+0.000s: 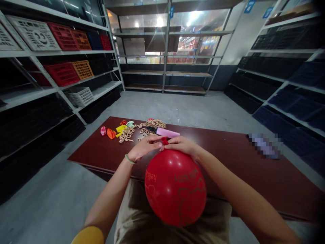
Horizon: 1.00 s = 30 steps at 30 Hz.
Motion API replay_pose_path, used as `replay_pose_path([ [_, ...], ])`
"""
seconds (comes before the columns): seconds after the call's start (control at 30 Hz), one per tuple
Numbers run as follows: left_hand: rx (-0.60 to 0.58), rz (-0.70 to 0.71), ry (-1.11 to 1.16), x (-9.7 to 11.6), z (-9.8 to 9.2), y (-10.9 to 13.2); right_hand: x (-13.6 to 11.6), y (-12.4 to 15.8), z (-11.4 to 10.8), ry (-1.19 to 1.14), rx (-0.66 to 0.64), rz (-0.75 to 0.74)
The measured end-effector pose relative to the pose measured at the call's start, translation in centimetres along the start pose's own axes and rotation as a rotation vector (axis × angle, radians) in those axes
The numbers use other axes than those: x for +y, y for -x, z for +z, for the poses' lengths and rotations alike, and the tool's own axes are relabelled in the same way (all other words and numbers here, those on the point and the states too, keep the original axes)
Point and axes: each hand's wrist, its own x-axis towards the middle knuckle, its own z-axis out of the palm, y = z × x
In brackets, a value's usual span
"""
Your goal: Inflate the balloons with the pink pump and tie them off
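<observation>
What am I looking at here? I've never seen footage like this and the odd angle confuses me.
This is one picture from a camera worn on a person's head, looking down at their own bare hands. The left hand and right hand pinch the neck of a blown-up red balloon in front of their body. Ahead is a dark brown table with limp balloons, a pile of pale loops and a pink tube. Shelves with crates line the room.

- Dark red-brown counter [228,162] stands on grey concrete floor [182,108].
- Left of counter: white shelving [63,53] with red, orange, white crates [62,73].
- Beyond counter: empty rack [166,73] against bright windows [198,20].
- Right of counter: shelves [279,51] of dark bins [286,39].
</observation>
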Motion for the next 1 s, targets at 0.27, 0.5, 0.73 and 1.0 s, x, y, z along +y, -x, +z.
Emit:
replay_pose_path([
  [0.27, -0.051, -0.062, 0.129, 0.2, -0.3, 0.4, 0.9, -1.3, 1.0, 0.014, -0.196, -0.051],
  [0.5, 0.226, -0.099, 0.170, -1.3, -1.6, 2.0, 1.3, -3.1, 2.0, 0.023, -0.265, 0.003],
  [0.73, 0.328, -0.120, -0.060, -3.0, -4.4, 3.5, 0.3, -5.8, 2.7, 0.032, -0.346, 0.032],
  [1.0, 0.381, -0.138, -0.166, -2.9, -9.1, 6.6, -1.0, -13.2, 3.4, 0.421, -0.193, -0.254],
])
